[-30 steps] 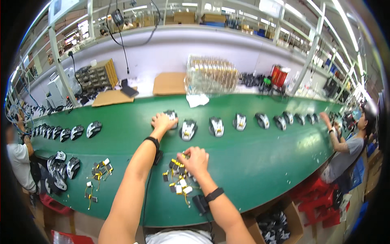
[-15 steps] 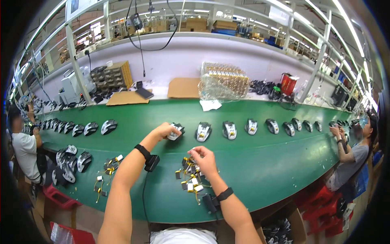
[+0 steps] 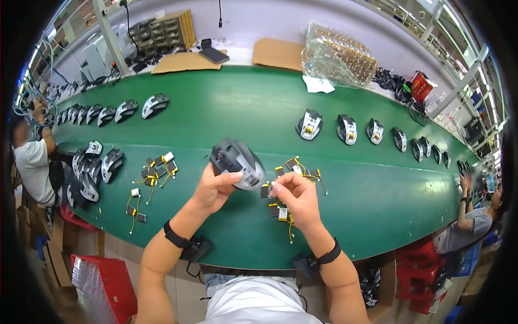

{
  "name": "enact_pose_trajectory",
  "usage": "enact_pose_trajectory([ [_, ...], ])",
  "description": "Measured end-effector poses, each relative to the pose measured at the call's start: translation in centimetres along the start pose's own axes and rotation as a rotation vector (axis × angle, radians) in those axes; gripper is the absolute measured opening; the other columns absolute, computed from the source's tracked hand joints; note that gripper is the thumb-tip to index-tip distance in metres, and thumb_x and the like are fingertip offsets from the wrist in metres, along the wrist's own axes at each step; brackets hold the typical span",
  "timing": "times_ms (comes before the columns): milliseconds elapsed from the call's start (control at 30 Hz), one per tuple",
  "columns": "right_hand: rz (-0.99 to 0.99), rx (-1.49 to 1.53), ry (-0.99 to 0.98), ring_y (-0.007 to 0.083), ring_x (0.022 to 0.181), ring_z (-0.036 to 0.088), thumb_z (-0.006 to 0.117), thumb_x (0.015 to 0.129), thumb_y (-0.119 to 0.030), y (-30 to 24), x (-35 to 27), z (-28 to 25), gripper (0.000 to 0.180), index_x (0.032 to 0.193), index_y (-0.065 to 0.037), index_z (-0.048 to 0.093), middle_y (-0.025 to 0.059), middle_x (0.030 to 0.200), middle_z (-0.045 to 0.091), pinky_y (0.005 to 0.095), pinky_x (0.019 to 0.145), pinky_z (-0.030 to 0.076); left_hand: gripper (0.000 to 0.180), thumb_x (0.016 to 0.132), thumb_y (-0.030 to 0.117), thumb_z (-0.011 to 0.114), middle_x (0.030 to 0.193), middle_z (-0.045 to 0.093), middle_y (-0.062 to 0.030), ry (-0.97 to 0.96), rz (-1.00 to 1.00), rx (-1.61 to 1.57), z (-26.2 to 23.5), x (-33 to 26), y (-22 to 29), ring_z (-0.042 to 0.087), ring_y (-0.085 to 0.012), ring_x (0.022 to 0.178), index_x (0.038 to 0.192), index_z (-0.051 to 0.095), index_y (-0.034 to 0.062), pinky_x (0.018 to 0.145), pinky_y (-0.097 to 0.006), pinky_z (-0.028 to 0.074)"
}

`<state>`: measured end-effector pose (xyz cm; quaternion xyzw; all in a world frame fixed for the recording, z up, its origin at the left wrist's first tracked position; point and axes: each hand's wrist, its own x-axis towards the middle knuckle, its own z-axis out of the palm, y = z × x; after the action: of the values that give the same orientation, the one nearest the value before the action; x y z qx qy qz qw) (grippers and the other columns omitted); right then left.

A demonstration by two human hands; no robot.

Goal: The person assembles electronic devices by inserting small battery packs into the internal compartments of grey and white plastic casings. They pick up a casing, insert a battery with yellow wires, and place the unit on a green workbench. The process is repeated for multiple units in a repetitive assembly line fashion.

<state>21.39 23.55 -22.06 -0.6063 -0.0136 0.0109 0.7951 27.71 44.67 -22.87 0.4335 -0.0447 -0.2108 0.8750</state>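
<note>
In my left hand (image 3: 215, 189) is a grey and black computer mouse (image 3: 237, 163), gripped by its side and lifted over the green bench. My right hand (image 3: 297, 198) is closed in a pinch just right of the mouse, over a loose pile of small batteries (image 3: 283, 214) with yellow tape and thin wires. Something small and pale shows at its fingertips, too small to name. A second group of wired batteries (image 3: 156, 171) lies to the left of my left hand.
Mice with open housings stand in a row at the far right (image 3: 309, 125) and another at the far left (image 3: 155, 106). More mice (image 3: 88, 178) are heaped at the left. Cardboard (image 3: 278, 54) and a bubble-wrapped stack (image 3: 345, 56) lie along the back. A person sits at each end.
My left hand has picked the mouse up from the far row and brought it nearer. My right hand stays pinched by the batteries. The view has tilted down.
</note>
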Motion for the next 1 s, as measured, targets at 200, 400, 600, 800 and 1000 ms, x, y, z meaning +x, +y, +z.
enact_pose_trajectory([
  [200, -0.098, -0.316, 0.118, 0.0064, 0.072, 0.059, 0.072, 0.085, -0.006, 0.7, -0.4, 2.1, 0.011, 0.084, 0.000, 0.063, 0.0015, 0.079, 0.064, 0.0225, 0.067, 0.048, 0.065, 0.074, 0.008, 0.071, 0.138, 0.052, -0.0183, -0.121, 0.116, -0.003, 1.1, -0.6, -0.2, 0.053, -0.0335, 0.128, 0.135, 0.046, 0.0044, 0.107, -0.047, 0.044],
  [400, -0.028, -0.195, 0.205, 0.0006, 0.062, 0.048, 0.071, 0.084, -0.001, 1.1, -0.4, 2.6, 0.015, 0.081, -0.003, 0.057, -0.0041, 0.072, 0.055, 0.0183, 0.055, 0.039, 0.060, 0.075, 0.003, 0.073, 0.139, 0.052, -0.0185, -0.205, 0.152, 0.032, 1.2, -1.0, -1.3, 0.057, -0.0245, 0.121, 0.131, 0.051, 0.0014, 0.105, -0.040, 0.045],
  [600, 0.012, -0.230, 0.202, -0.0005, 0.058, 0.038, 0.070, 0.080, 0.001, 1.9, 0.1, 2.2, 0.016, 0.075, -0.004, 0.055, -0.0067, 0.066, 0.048, 0.0195, 0.051, 0.033, 0.066, 0.070, 0.009, 0.073, 0.142, 0.047, -0.0234, -0.211, 0.178, 0.218, 1.2, -1.0, -2.0, 0.054, -0.0350, 0.127, 0.131, 0.050, -0.0003, 0.108, -0.048, 0.042],
  [800, -0.008, -0.239, 0.230, 0.0004, 0.056, 0.036, 0.070, 0.079, -0.001, 2.2, 0.4, 2.4, 0.018, 0.072, -0.004, 0.053, -0.0073, 0.060, 0.044, 0.0203, 0.050, 0.032, 0.059, 0.072, 0.001, 0.074, 0.141, 0.048, -0.0227, -0.213, 0.203, 0.188, 1.2, -0.9, -2.1, 0.056, -0.0275, 0.122, 0.126, 0.049, 0.0047, 0.103, -0.042, 0.046],
  [1000, -0.029, -0.271, 0.248, 0.0009, 0.055, 0.038, 0.070, 0.078, -0.002, 2.5, 0.5, 2.5, 0.018, 0.072, -0.003, 0.054, -0.0067, 0.059, 0.045, 0.0207, 0.050, 0.033, 0.056, 0.073, -0.003, 0.074, 0.140, 0.048, -0.0228, -0.208, 0.214, 0.181, 1.0, -0.8, -2.4, 0.058, -0.0246, 0.119, 0.121, 0.048, 0.0070, 0.101, -0.039, 0.048],
])
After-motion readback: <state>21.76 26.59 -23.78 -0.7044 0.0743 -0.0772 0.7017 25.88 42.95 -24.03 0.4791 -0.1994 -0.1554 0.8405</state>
